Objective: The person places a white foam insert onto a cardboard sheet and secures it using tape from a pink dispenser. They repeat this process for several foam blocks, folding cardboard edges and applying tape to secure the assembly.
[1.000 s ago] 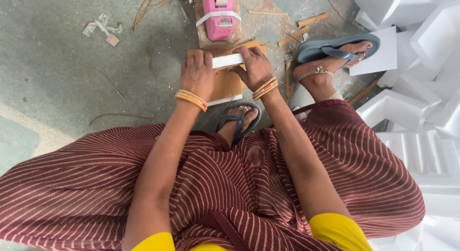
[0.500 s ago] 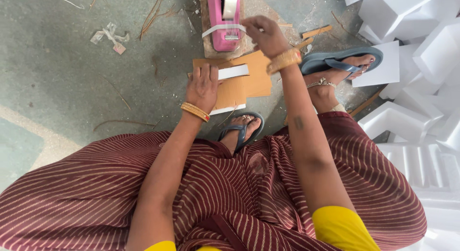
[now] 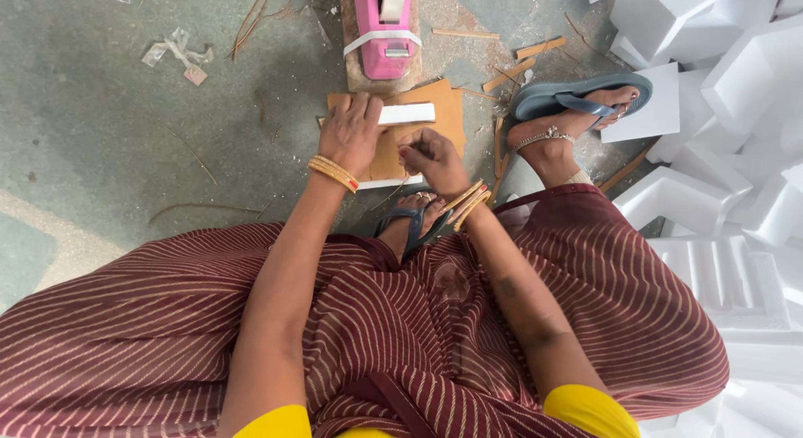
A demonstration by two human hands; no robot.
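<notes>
Left hand (image 3: 350,134) lay flat, fingers spread, pressing the brown cardboard piece (image 3: 435,112) onto the floor (image 3: 125,153); nothing gripped. Right hand (image 3: 431,158) sat just beside it, fingers curled at the card's middle (whether it pinched anything, cannot tell). White strip (image 3: 406,113) lay on the card just beyond the left fingertips. Pink tape dispenser (image 3: 384,28) stood past both hands, untouched. Judged mid-way: strip placed, fixing it down apparently left. White foam blocks (image 3: 736,87) were piled well off to the right.
</notes>
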